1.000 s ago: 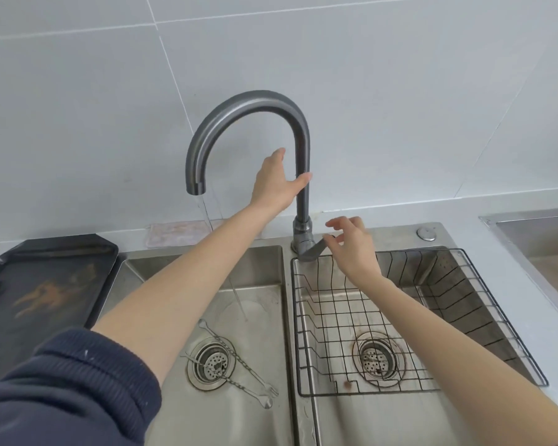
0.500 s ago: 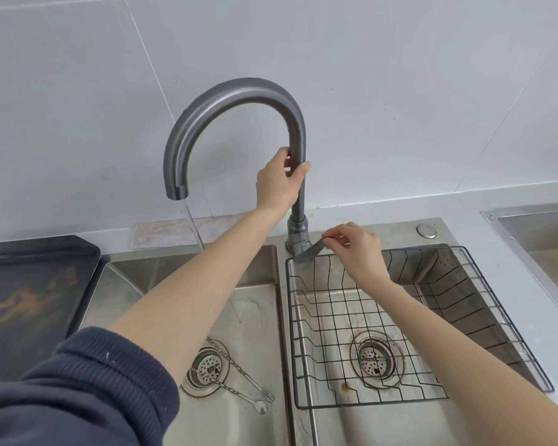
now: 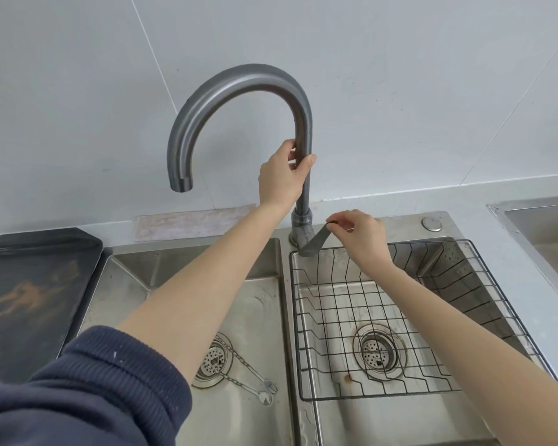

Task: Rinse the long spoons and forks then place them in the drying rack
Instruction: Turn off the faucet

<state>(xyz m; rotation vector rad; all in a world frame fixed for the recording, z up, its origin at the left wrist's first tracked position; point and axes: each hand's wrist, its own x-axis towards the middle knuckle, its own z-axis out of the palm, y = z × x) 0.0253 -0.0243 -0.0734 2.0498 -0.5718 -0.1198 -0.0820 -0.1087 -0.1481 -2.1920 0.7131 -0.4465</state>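
A long spoon [image 3: 264, 397] and a long fork [image 3: 269, 385] with twisted handles lie across the drain of the left sink basin [image 3: 264, 304]. A black wire drying rack [image 3: 409, 320] sits in the right basin and holds nothing. My left hand [image 3: 282, 175] is wrapped around the upright neck of the grey curved faucet [image 3: 239, 82]. My right hand [image 3: 360, 231] pinches the tip of the faucet lever [image 3: 314, 243] at its base. No water runs from the spout. My left forearm hides the upper ends of the utensil handles.
A dark tray [image 3: 36, 294] lies on the counter left of the sink. A pale cloth strip [image 3: 194, 222] lies along the wall behind the left basin. Another metal basin edge [image 3: 541, 220] shows at far right. A round button [image 3: 431, 223] sits behind the rack.
The water stream seen a second ago has stopped. My left hand has closed around the faucet neck. The spout has swung a little leftward; my right hand stays on the lever.
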